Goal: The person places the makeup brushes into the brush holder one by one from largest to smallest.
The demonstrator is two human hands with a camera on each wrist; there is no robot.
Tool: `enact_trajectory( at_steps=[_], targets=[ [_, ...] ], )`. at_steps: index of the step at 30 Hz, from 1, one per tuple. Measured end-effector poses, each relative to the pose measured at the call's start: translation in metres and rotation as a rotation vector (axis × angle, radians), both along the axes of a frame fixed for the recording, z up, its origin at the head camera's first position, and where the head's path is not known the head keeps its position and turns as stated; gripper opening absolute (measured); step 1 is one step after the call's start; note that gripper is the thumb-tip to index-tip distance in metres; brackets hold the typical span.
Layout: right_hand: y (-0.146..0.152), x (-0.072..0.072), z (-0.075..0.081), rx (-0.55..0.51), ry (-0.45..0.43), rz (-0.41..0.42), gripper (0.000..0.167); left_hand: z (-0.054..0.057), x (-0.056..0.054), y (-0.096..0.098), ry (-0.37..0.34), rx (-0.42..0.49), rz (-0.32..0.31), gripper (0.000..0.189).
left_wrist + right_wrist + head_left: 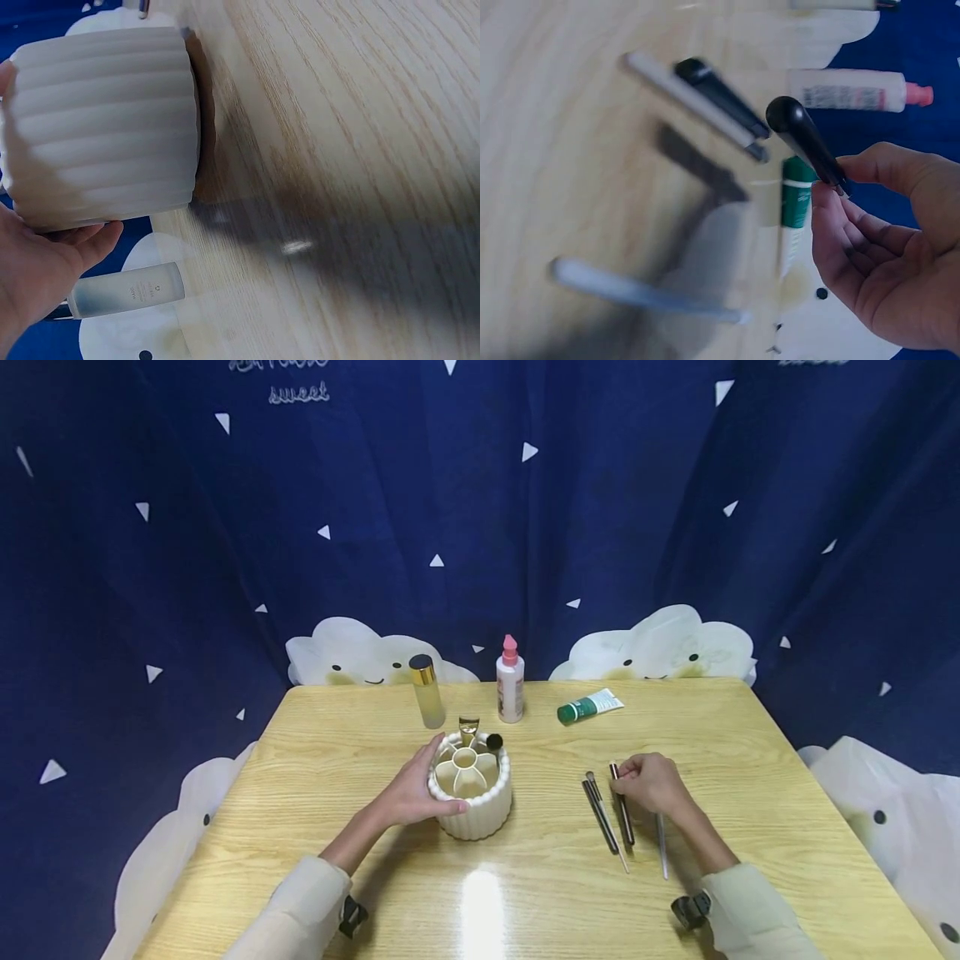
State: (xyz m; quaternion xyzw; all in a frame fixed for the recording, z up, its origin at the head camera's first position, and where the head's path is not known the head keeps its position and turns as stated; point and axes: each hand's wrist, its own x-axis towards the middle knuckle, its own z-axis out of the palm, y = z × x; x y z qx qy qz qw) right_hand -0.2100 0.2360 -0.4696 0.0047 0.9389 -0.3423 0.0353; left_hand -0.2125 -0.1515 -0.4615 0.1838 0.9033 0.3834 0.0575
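My left hand grips a cream ribbed makeup brush holder, thumb along its near rim and the other fingers at its left side. The holder stands upright with petal-shaped compartments. A brush with a gold ferrule and a dark-headed brush stand in its back part. Thumb and fingers of my right hand pinch a dark makeup brush near one end, its handle slanting toward the camera. Left of it lie another dark brush and a pale-handled brush. A pale thin brush lies partly under the right hand.
At the back of the wooden table stand a gold-and-black-capped bottle and a white bottle with a pink top. A green-and-white tube lies right of them. A dark blue curtain hangs behind.
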Motion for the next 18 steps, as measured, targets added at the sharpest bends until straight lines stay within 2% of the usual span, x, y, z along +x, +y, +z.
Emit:
enact_trajectory(
  at_steps=[5,9,18],
  targets=[
    [-0.013,-0.002,0.017,-0.048,0.053,-0.009,0.02,0.0,0.001,0.002,0.008,-0.011,0.016,0.123],
    [-0.023,-0.002,0.028,-0.095,0.114,0.017,0.019,0.0,0.002,0.003,0.012,-0.027,0.033,0.123],
    [-0.048,-0.006,0.043,-0.232,0.255,0.02,0.019,0.0,0.004,0.004,0.017,-0.029,0.063,0.123]
  ],
)
